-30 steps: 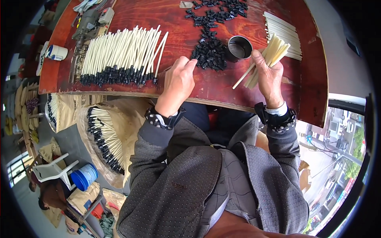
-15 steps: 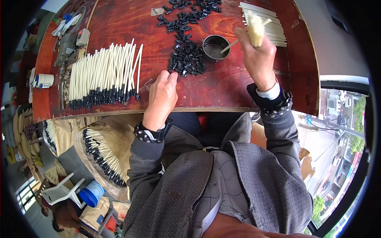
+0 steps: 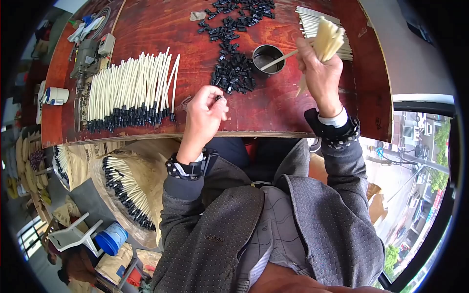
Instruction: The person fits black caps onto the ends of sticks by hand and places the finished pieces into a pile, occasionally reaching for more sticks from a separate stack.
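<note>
My left hand (image 3: 205, 108) pinches a small black plastic cap (image 3: 218, 97) between thumb and fingers, just in front of a long heap of loose black caps (image 3: 232, 71). My right hand (image 3: 320, 75) is closed around a bundle of cream-coloured sticks (image 3: 328, 40). One stick (image 3: 288, 54) juts out leftward from that grip, its tip reaching into a dark round cup (image 3: 268, 52). What the cup contains is hard to make out. At the left, a row of cream sticks with black caps on their near ends (image 3: 134, 88) lies on the red wooden table (image 3: 161, 29).
More bare sticks (image 3: 308, 17) lie at the far right of the table. A metal clamp-like device (image 3: 87, 56) and a white cup (image 3: 56, 96) stand along the left edge. Below the table, a paper-lined container (image 3: 146, 171) holds capped sticks, with a blue bucket (image 3: 112, 238) nearby.
My left hand has drawn back slightly from the heap and turned, now showing a black cap in its fingers. My right hand has tilted the bundle, the lone stick still dipping into the cup.
</note>
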The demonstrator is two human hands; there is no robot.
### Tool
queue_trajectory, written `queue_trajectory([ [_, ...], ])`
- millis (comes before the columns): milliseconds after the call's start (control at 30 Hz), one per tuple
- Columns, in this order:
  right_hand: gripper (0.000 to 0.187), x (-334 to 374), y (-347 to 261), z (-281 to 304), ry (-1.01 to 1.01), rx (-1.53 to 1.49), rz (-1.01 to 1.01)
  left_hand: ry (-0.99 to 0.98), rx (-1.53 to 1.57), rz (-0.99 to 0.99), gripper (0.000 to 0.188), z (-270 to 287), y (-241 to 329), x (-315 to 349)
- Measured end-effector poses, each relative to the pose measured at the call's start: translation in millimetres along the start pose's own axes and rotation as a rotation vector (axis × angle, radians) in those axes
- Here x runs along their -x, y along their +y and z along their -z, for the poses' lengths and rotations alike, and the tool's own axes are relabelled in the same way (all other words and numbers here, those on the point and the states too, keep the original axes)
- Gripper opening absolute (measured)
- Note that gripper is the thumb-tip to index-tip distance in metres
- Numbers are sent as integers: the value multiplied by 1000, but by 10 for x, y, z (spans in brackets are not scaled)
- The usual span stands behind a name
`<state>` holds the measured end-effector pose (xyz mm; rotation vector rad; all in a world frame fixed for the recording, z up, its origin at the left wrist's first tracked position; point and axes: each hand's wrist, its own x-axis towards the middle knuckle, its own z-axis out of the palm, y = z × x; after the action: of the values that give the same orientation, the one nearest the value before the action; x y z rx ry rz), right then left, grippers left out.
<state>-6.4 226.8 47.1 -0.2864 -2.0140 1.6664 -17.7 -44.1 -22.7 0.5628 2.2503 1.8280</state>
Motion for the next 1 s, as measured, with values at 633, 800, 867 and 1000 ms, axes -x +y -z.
queue_trajectory([
  [633, 14, 506, -233, -152, -27, -331, -104, 87, 1100, 217, 8, -415, 312, 91],
  [800, 12, 623, -155, -325, -116, -195, 80, 185, 1052, 204, 7, -419, 247, 131],
  [867, 11, 616, -161, -373, -113, -219, 33, 234, 1014, 190, 7, -411, 271, 157],
  [1000, 11, 514, -62, -354, -96, -191, -81, 182, 633, 70, 5, -244, 316, 197],
])
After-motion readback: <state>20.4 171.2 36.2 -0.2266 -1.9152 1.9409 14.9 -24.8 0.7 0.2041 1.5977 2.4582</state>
